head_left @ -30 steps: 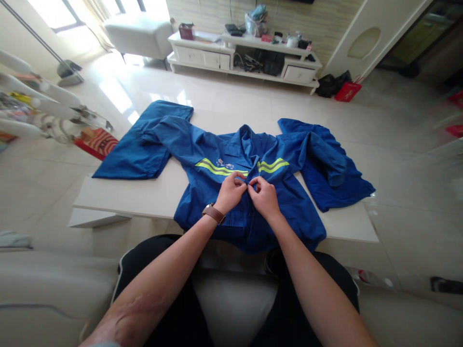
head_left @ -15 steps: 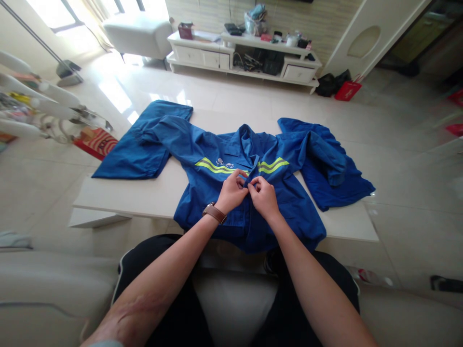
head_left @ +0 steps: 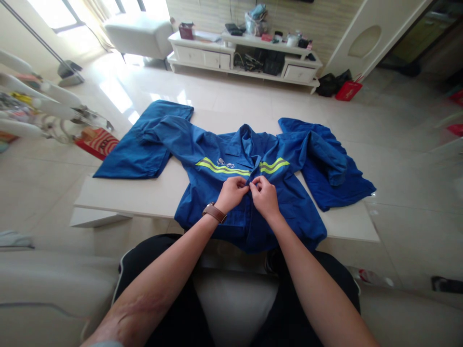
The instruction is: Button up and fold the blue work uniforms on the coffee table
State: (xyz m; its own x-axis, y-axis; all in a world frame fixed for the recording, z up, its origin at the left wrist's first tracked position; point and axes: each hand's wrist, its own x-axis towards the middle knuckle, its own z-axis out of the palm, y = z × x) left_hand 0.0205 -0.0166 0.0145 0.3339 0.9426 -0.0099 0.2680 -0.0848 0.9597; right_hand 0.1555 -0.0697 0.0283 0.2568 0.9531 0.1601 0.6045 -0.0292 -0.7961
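A blue work jacket (head_left: 213,188) with yellow-green reflective stripes lies front up on a white low table (head_left: 123,197), its collar away from me. At the front opening, just below the stripe, my left hand (head_left: 233,192) pinches the jacket's edge. My right hand (head_left: 265,195) grips the same edge from the other side, fingertips almost touching those of the left. Whatever small part sits between the fingertips is hidden. A brown-strapped watch (head_left: 214,213) is on my left wrist.
Folded blue cloth (head_left: 133,149) lies at the table's left end, and more blue cloth (head_left: 325,178) hangs over the right. A red paper bag (head_left: 96,142) stands left. A white TV cabinet (head_left: 202,58) with small items is beyond. A bottle (head_left: 372,277) lies at lower right.
My left fingers have curled in and lowered slightly, uncovering more of the reflective stripe. Both hands stay at the same place on the jacket's front edge.
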